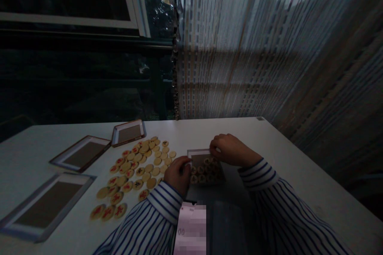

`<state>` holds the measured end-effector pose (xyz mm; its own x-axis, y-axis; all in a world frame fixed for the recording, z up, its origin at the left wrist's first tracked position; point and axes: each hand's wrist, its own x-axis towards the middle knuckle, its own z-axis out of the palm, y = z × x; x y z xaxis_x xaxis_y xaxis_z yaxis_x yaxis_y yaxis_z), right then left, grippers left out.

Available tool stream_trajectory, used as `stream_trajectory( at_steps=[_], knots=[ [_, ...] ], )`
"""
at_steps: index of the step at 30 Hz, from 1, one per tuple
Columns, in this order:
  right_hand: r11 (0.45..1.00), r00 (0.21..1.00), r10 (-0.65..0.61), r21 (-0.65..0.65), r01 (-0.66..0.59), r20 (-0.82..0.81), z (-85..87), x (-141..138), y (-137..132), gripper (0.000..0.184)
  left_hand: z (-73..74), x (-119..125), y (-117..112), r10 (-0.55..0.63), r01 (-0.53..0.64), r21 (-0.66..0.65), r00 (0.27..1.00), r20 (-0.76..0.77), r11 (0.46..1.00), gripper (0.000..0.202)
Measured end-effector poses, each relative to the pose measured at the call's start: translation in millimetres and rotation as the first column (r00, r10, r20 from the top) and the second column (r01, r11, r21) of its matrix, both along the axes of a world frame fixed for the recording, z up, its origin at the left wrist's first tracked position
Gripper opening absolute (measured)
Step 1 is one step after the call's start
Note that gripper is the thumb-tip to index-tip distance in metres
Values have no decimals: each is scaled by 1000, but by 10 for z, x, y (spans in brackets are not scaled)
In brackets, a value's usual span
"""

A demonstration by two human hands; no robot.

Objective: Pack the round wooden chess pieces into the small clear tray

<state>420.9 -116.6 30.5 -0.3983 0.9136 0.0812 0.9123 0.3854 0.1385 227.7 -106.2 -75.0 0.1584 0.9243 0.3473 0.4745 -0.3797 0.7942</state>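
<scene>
Dimly lit beneath a string curtain point(224, 48) on the far right, a white table point(254, 131) spreads before a person whose blue-striped sleeves point(287, 203) reach in from the near side. Three open trays point(51, 204), shallow and rectangular, stand in a slanting row along the left, perhaps parked there to leave the middle for working. A pink panel point(190, 227), partly masked by blocks, shows between the forearms at the near side. A filled tray point(200, 160) sits between the hands, apparently kept central so that both can reach it. The right hand point(231, 148) is at its far right corner, fingers curled; the left hand point(178, 173) bends its fingers at the left rim, perhaps steadying the tray. Whether either is clamped on a piece cannot be told. Smallest are the xiangqi discs: loose pieces point(149, 168) lie scattered and heaped left of the left hand, some showing red characters, some dark ones, others blank faces, while boxed pieces point(201, 178) rest in the tray's near part, just right of the left hand and nearer than the right.
</scene>
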Motion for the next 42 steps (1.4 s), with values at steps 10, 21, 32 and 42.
stream_trajectory(
  at_steps=[10, 21, 32, 42],
  knots=[
    [987, 997, -62, 144, 67, -39, 123, -58, -43, 23, 138, -31, -40, 50, -50, -2, 991, 123, 999, 23],
    [973, 993, -57, 216, 79, -106, 202, -111, -112, 25, 439, -128, -18, 31, -29, -20, 993, 115, 999, 28],
    [974, 989, -21, 220, 54, -147, 230, -122, -129, 24, 1022, -436, 490, -45, 48, 13, 986, -159, 999, 37],
    [980, 984, -50, 181, 81, -171, 365, -233, 26, 25, 987, -572, 720, 26, 25, 90, 849, -527, 996, 36]
  ],
)
